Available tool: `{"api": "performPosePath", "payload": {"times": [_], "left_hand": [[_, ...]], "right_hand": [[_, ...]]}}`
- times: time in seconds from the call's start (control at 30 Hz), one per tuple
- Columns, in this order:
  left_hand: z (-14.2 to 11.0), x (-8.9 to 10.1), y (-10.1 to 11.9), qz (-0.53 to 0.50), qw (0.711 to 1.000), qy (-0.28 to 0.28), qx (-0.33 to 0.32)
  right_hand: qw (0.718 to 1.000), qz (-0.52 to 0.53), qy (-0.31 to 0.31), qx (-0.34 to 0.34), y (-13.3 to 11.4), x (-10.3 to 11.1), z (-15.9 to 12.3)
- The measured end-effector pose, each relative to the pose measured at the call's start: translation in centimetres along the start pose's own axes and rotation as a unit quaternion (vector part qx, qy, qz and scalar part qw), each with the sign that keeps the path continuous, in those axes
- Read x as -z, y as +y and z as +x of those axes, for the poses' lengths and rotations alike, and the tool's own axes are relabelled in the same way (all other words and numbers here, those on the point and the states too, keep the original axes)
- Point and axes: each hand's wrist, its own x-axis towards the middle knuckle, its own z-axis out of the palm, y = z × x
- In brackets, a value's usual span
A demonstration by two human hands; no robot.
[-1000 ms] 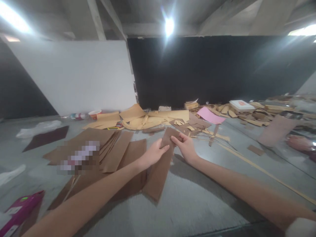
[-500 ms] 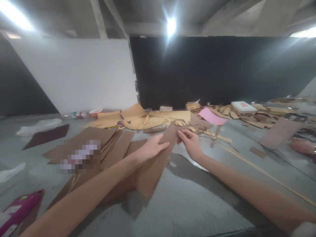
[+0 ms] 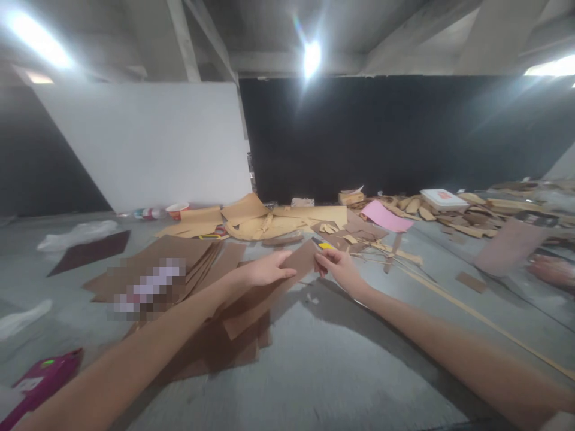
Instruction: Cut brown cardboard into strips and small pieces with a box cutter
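Observation:
A brown strip of sheet material (image 3: pixel 269 293), its material unclear, is held slanted above the table between my two hands. My left hand (image 3: pixel 265 269) grips it near the middle, fingers along the far edge and thumb stretched over the top. At its right end my right hand (image 3: pixel 339 266) pinches the edge between thumb and fingers. Just beyond those fingertips a yellow and black tool (image 3: pixel 324 245), shaped like a utility knife, is partly hidden by the hand. Below and left of my left forearm lie more brown sheets (image 3: pixel 233 353).
A fanned stack of brown sheets (image 3: pixel 179 248) lies left, a magenta device (image 3: pixel 47 377) at the near left. Tan offcuts (image 3: pixel 287 224), a pink sheet (image 3: pixel 387 216) and a white box (image 3: pixel 444 199) line the back. Another person's hand (image 3: pixel 553 267) is at far right beside a brownish sheet (image 3: pixel 510 246).
The strip's near end has swung up and left, and my left hand has shifted left along with it. The yellow and black tool and the sheets beneath have come into view.

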Motion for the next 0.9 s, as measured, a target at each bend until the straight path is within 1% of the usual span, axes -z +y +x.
{"api": "performPosePath", "payload": {"times": [0.07,0.13,0.2,0.27,0.33,0.37,0.43,0.5,0.53,0.6,0.7,0.8,0.9], "left_hand": [[-0.2,0.6,-0.7,0.018,0.998,-0.049,0.029],[-0.5,0.9,-1.3,0.047,0.993,-0.099,0.047],[-0.7,0.9,-1.7,0.075,0.99,-0.114,0.045],[-1.1,0.7,-1.8,0.125,0.987,-0.096,0.041],[-1.6,0.1,-1.6,0.223,0.972,-0.066,0.048],[-1.8,-0.3,-1.3,0.285,0.956,-0.05,0.052],[-2.4,-1.5,-0.7,0.406,0.912,-0.025,0.05],[-2.7,-3.0,-0.2,0.48,0.877,-0.002,0.023],[-2.9,-3.8,0.0,0.497,0.868,-0.001,0.005],[-3.1,-5.3,-0.2,0.496,0.868,0.005,-0.029],[-3.3,-6.9,-1.6,0.46,0.884,0.032,-0.074],[-3.4,-7.5,-3.3,0.443,0.888,0.067,-0.099],[-3.4,-7.6,-4.6,0.425,0.896,0.079,-0.103]], "right_hand": [[0.999,-0.013,-0.029,-0.01,0.4,0.1,0.1],[0.999,-0.029,-0.044,-0.005,0.7,0.3,0.2],[0.997,-0.056,-0.052,-0.002,1.0,0.6,0.3],[0.994,-0.089,-0.055,-0.01,1.2,0.9,0.2],[0.991,-0.114,-0.058,-0.025,1.4,1.4,0.0],[0.99,-0.123,-0.06,-0.034,1.6,1.7,-0.3],[0.988,-0.132,-0.059,-0.052,1.9,2.3,-0.7],[0.986,-0.142,-0.056,-0.066,2.1,2.8,-1.1],[0.985,-0.148,-0.054,-0.072,2.2,2.9,-1.3],[0.982,-0.164,-0.052,-0.077,2.2,3.1,-1.4],[0.979,-0.187,-0.05,-0.065,2.3,3.1,-1.4],[0.975,-0.211,-0.043,-0.05,2.5,3.0,-1.4],[0.969,-0.24,-0.038,-0.04,2.8,3.1,-1.6]]}}
